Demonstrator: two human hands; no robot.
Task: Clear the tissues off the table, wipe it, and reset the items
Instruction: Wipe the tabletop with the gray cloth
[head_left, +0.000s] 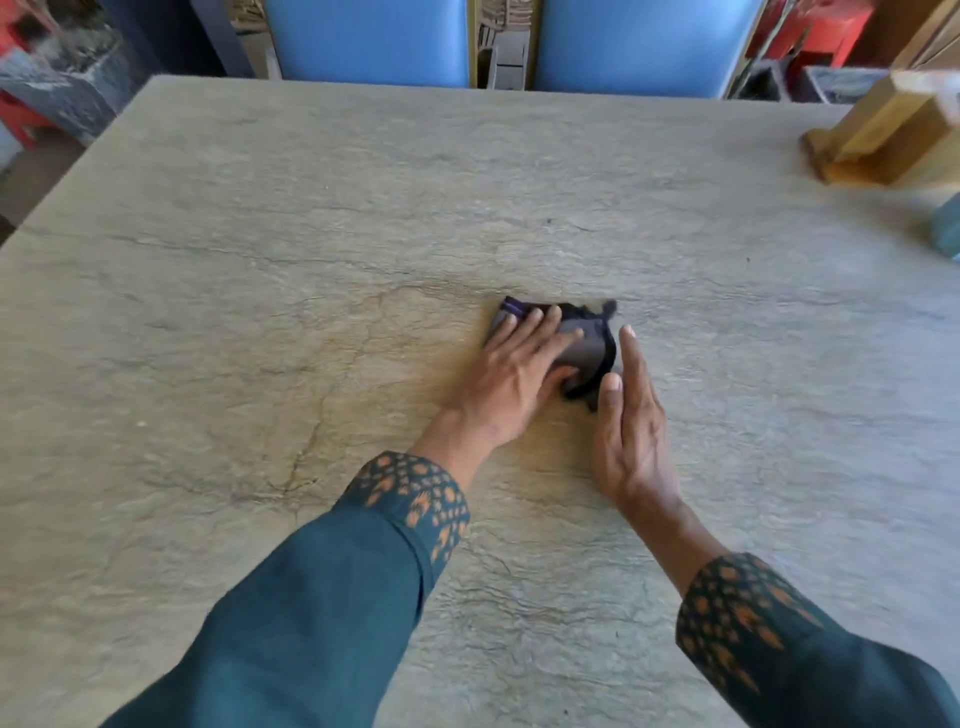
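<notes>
Left hand (511, 376) flat, fingers spread, pressing dark grey cloth (582, 348) onto stone surface (260, 260) near middle. Right hand (631, 431) open, on edge, fingers straight, just beside cloth's right side; contact unclear. Wooden holder (883, 135) at far right edge, teal item (948, 228) near it, blurred. Two blue chairs (369, 41) behind far edge.

A small dark cloth (584, 349), grey and black with a thin purple stripe at its far left corner, lies crumpled and loosely folded just right of the frame's centre. It rests flat on the tabletop (260, 270), a pale, grey-beige stone-look surface with fine cracks and veins that fills most of the frame.
</notes>
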